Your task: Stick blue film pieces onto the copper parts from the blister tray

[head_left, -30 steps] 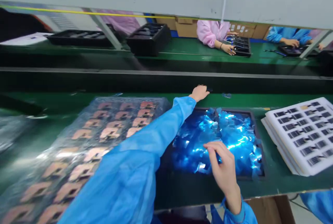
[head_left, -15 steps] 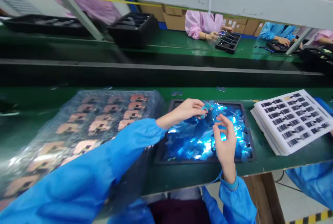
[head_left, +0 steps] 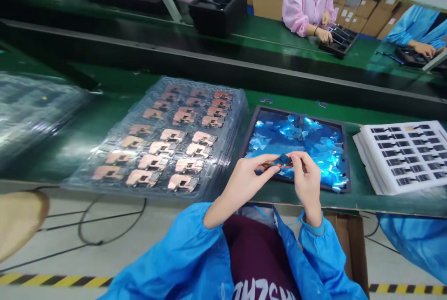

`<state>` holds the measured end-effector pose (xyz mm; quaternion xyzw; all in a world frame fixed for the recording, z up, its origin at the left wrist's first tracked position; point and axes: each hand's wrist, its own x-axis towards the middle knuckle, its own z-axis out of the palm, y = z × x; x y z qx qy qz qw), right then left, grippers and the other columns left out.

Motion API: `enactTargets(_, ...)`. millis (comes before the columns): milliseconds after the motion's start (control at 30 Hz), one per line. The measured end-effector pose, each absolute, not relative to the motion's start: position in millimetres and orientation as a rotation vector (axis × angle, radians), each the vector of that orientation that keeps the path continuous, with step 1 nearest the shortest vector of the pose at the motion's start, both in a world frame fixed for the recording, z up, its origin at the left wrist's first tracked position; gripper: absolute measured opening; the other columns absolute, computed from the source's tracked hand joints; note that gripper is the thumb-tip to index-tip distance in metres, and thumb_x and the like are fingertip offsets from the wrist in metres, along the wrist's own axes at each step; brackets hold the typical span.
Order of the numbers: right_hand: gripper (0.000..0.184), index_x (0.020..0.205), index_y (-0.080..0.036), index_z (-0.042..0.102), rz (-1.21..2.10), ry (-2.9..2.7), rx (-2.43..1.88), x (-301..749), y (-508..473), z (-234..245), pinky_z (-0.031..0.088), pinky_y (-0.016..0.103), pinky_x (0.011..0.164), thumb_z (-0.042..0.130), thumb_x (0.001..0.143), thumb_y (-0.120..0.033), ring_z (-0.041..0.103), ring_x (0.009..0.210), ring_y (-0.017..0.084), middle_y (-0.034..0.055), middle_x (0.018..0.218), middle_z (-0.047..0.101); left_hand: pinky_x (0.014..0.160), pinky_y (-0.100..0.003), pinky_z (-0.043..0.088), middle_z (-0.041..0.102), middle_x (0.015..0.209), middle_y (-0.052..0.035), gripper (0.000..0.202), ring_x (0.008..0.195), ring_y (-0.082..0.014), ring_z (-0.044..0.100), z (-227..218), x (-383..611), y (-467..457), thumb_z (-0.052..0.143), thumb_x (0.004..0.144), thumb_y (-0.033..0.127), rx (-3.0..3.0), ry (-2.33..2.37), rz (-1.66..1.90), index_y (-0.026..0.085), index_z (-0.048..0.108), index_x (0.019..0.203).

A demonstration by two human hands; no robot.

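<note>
My left hand [head_left: 249,183] and right hand [head_left: 307,183] meet low in the middle of the frame, the fingers [head_left: 296,163] of both pinching a small blue film-wrapped part [head_left: 283,160] between them, just over the black tray [head_left: 348,165] of blue foil pieces on the green table [head_left: 363,201]. Left of the tray lies a plastic-wrapped stack of copper-coloured parts [head_left: 167,135], and right of it a white foam tray [head_left: 401,151]. Beyond, a person in a pink smock [head_left: 307,7] works at the far table [head_left: 279,44].

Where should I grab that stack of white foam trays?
Take the white foam tray stack by its left edge, coming in from the near left. Its layered sides show there, the rim is free of the rows of dark parts, and it lies flat on the green bench, so that edge likely gives the steadiest hold.
</note>
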<state>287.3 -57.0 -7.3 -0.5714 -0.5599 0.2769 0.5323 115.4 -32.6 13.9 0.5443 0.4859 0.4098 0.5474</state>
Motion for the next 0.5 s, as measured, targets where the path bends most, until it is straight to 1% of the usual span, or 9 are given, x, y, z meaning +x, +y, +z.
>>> enactTargets(100,0.018,0.112,-0.026,0.08,0.298,-1.475,-1.344,281,-59,-8,0.064,0.042,0.088,0.063,0.107,-0.032,0.075,0.106,0.026,0.0091,0.111,0.08,0.084,-0.034,0.066,0.085,0.1,-0.0047,0.027,0.09,-0.0286,0.08,6,117,-37,0.089,0.081,0.03,1.246,1.159,1.006,0.025,0.088,0.107)
enactTargets(133,0.016,0.114,-0.028,0.08,0.19,-1.502,-1.334,279,-60,-8,0.063,0.044,0.089,0.067,0.106,-0.029,0.074,0.107,0.026,0.0094,0.112,0.079,0.084,-0.034,0.066,0.085,0.102,-0.0052,0.028,0.091,-0.0282,0.08,4,117,-38,0.089,0.08,0.03,1.23,1.145,1.008,0.024,0.088,0.108)
enactTargets(200,0.014,0.113,-0.03,0.08,0.037,-1.526,-1.318,276,-60,-10,0.063,0.045,0.088,0.071,0.103,-0.024,0.074,0.104,0.026,0.0086,0.109,0.079,0.086,-0.034,0.066,0.085,0.106,-0.0064,0.031,0.097,-0.0284,0.08,5,117,-38,0.09,0.08,0.029,1.17,1.088,1.003,0.024,0.088,0.11)
enactTargets(300,0.013,0.108,-0.031,0.079,-0.056,-1.544,-1.281,277,-60,-14,0.063,0.047,0.089,0.072,0.102,-0.022,0.075,0.098,0.026,0.0065,0.103,0.079,0.089,-0.037,0.067,0.084,0.111,-0.0089,0.031,0.103,-0.0295,0.078,6,117,-39,0.09,0.081,0.035,1.01,0.987,0.96,0.022,0.088,0.11)
enactTargets(400,0.016,0.109,-0.033,0.079,-0.06,-1.615,-1.247,281,-61,-18,0.064,0.049,0.093,0.07,0.103,-0.02,0.076,0.101,0.026,0.0052,0.104,0.082,0.083,-0.038,0.068,0.083,0.111,-0.0099,0.032,0.098,-0.0269,0.076,4,116,-40,0.09,0.083,0.041,0.831,0.894,0.924,0.02,0.088,0.107)
enactTargets(500,0.02,0.111,-0.035,0.079,-0.113,-1.704,-1.236,284,-64,-19,0.066,0.048,0.093,0.07,0.103,-0.019,0.077,0.103,0.026,0.0038,0.106,0.083,0.082,-0.037,0.068,0.081,0.11,-0.0094,0.036,0.096,-0.0243,0.075,-1,114,-40,0.093,0.081,0.039,0.677,0.806,0.889,0.019,0.087,0.111)
